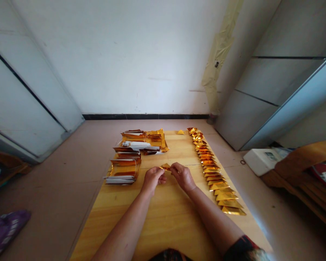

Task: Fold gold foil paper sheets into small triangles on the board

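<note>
Head view looks down on a long wooden table (163,221) which stands on a pale floor (51,188), in front of a white wall (111,61). The left hand (152,179) and the right hand (182,177) are close together above the middle of the table, and both are narrow, pinching with the fingertips one small folded gold foil piece (165,166) between them. So this piece is in the air, held just over the table.

On the left of the hands, near them, lie stacks of gold foil sheets (125,168) with white backs, and a second group of sheets (149,140) lies farther. On the right, a long row of folded gold triangles (216,174) runs from near to far, each one overlapping the next. One single gold triangle (180,132) lies apart at the far edge of the table, between the sheets and the row.

On the right side of the floor there is a white device (260,161) with a small panel beside a wooden bench (296,163); its writing is too small to read. At the near left, a purple patterned cloth (5,228) shows on the floor. A dark patterned sleeve (243,250) covers the right arm.
</note>
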Tool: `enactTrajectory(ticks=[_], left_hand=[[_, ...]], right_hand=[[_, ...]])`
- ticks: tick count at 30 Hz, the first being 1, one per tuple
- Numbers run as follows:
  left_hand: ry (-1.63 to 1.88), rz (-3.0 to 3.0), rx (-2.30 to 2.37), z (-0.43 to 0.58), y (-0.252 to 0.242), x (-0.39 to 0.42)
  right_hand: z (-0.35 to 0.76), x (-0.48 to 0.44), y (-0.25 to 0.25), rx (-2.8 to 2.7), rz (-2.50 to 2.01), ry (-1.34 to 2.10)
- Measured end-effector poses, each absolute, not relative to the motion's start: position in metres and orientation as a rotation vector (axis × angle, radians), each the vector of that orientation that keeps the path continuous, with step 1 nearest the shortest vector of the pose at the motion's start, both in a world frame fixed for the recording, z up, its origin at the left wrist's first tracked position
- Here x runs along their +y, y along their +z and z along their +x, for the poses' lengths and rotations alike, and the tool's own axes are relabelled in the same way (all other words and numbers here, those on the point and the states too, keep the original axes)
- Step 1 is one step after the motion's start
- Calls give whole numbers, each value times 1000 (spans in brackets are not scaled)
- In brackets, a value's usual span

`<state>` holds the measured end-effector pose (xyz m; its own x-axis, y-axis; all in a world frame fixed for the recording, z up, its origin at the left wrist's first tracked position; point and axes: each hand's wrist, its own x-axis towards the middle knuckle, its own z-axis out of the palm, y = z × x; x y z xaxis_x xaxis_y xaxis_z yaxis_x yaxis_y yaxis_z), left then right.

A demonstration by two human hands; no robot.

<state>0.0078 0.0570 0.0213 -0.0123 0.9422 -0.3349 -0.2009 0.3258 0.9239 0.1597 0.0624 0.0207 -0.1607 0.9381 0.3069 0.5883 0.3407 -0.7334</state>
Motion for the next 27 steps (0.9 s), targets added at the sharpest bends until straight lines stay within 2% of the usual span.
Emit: enactTrajectory(ticks=[3,8,13,20,27], left_hand=[[1169,959,1362,4,17,59],[1294,1066,1301,4,15,60],[1265,1051,1279,5,20,58],[1049,1102,1160,-4,32,56],[1015,1062,1118,-8,32,57]], right_hand=[[159,63,22,-1804,-1363,687],[158,63,25,-1811,-1354,750],[158,62,32,-1793,-1358,834],[166,73,41,-1529,-1330,1333],[165,70,40,-1288,-1221,1523]])
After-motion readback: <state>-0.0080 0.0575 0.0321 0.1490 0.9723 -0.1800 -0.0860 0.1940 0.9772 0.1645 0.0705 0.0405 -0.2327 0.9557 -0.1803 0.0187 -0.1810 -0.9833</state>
